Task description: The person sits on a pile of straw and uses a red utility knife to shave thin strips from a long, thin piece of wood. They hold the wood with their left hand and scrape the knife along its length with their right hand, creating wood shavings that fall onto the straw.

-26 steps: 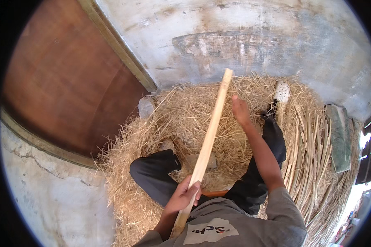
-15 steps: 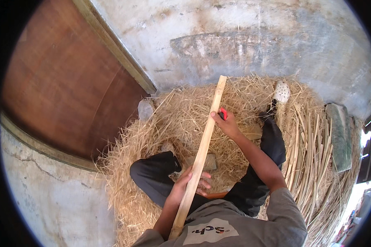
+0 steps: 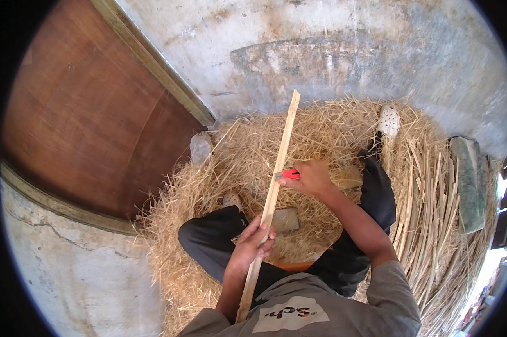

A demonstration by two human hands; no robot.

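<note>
A long pale bamboo strip slants from my lap up toward the wall, its narrow side turned up. My left hand is closed around its lower part, fingers curled over the edge. In my right hand is a red utility knife, held sideways. The knife's tip meets the strip's right edge about midway along; whether the blade cuts in is too small to tell. Below, between my legs, lies a flat brownish block.
Straw-like shavings cover the ground around my legs. Several long thin strips lie to the right, beside a greenish slab. A brown door panel stands at the left, and a stained wall rises ahead. A translucent bag sits near the door.
The strip has turned narrow side up, and its far end has shifted left. My right hand has let go of the strip and brought the knife against it. My left fingers have closed around the strip.
</note>
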